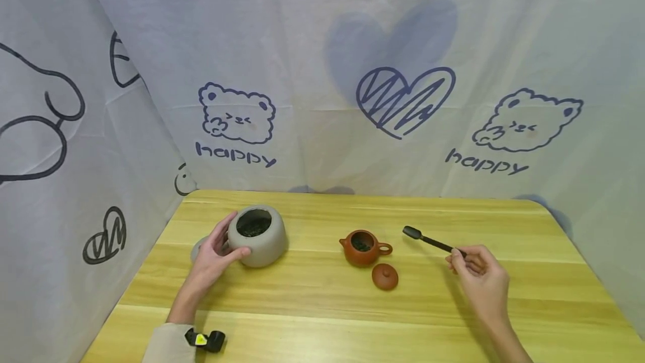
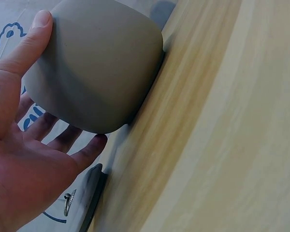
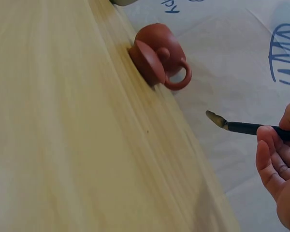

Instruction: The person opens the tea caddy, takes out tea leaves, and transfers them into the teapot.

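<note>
My left hand (image 1: 214, 259) grips the side of a round grey jar (image 1: 264, 248), thumb toward the front and fingers around the far left. The jar's mouth is uncovered, with dark tea leaves (image 1: 254, 228) inside. In my right hand (image 1: 481, 282) a small black tea scoop (image 1: 433, 242) is pinched by its handle, held above the table and pointing left. The scoop's head (image 3: 216, 119) shows in the right wrist view. Between the hands stands a reddish-brown clay teapot (image 1: 356, 256), uncovered, with dark leaves inside, its spout to the left and handle to the right.
The teapot's lid (image 1: 385, 277) lies knob up just in front of the teapot. A grey jar lid (image 2: 93, 193) with a metal ring lies left of the jar, partly behind my left hand. A printed cloth (image 1: 322, 71) hangs behind the wooden table (image 1: 312, 296).
</note>
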{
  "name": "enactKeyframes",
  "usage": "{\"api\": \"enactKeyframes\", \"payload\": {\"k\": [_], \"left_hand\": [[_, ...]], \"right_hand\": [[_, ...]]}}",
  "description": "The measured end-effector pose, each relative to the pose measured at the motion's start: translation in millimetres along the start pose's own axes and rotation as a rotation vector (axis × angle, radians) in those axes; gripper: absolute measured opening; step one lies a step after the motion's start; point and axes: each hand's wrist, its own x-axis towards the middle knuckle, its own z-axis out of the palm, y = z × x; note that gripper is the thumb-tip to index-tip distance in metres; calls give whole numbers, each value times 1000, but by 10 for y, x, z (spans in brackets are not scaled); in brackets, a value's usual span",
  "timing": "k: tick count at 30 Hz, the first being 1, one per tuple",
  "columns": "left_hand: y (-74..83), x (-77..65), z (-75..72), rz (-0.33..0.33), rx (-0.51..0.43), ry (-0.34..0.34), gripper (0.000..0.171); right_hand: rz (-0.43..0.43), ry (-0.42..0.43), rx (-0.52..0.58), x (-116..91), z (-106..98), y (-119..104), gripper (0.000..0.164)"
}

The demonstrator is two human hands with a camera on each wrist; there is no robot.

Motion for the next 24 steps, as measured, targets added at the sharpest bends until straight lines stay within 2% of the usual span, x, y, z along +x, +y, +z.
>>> {"api": "enactKeyframes", "payload": {"k": [4, 11, 18, 24], "left_hand": [[10, 5, 6, -2, 0, -1, 88], [19, -11, 15, -10, -12, -4, 88], [26, -5, 14, -17, 2, -4, 88], [25, -11, 13, -23, -3, -2, 88]], "right_hand": [[54, 2, -31, 3, -46, 72, 9], [112, -18, -185, -12, -100, 202, 9], [35, -34, -325, -14, -150, 290, 7], [-18, -87, -478, -13, -173, 317, 7]]}}
